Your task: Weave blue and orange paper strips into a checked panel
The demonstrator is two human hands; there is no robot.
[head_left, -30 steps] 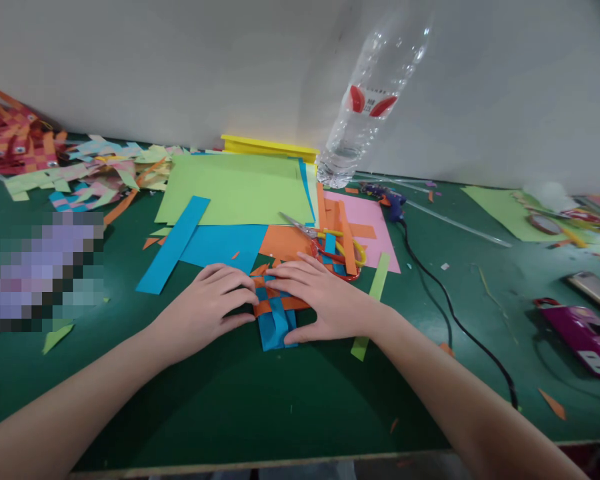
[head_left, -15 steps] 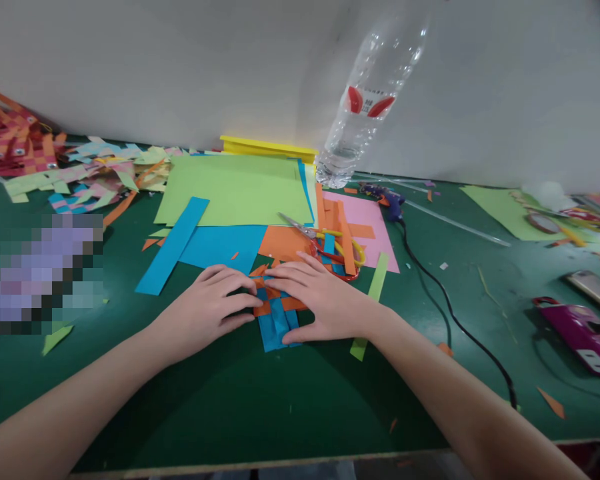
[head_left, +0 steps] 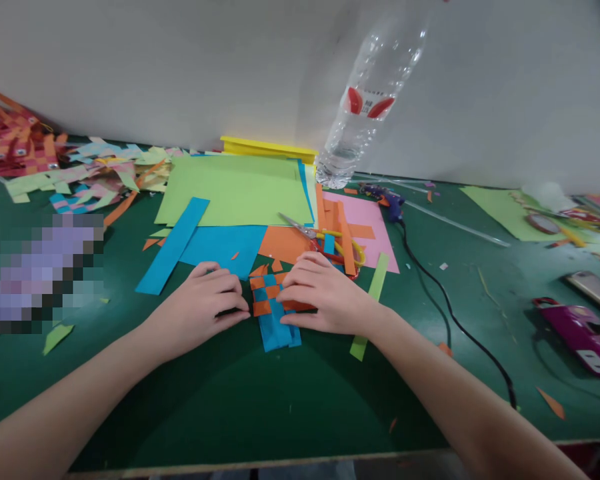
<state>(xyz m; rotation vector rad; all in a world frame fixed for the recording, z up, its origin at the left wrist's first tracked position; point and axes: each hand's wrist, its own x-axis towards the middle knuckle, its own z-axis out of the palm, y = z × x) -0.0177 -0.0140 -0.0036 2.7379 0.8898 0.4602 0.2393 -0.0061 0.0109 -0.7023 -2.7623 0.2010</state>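
Note:
A woven piece of blue and orange paper strips (head_left: 271, 291) lies flat on the green table, its blue ends pointing toward me. My right hand (head_left: 323, 293) rests over its right side, fingers curled and thumb on the blue strips; it covers part of the weave and holds it against the table. Just off the left edge is my left hand (head_left: 207, 303), fingers bent and slightly apart, with nothing visible in them. Scissors (head_left: 305, 230) with red and yellow handles lie behind my right hand, partly under orange strips (head_left: 347, 237).
Green sheets (head_left: 235, 190) and a blue strip (head_left: 174, 247) lie ahead. A clear bottle (head_left: 357, 127) stands by the wall. To the right are a glue gun (head_left: 391, 202) with a black cord and a purple device (head_left: 577, 337). A green strip (head_left: 377, 280) lies under my right forearm.
My left hand has drawn back to the left, off the woven piece. My right hand's fingers have shifted right and curled in, uncovering more of the orange and blue checks.

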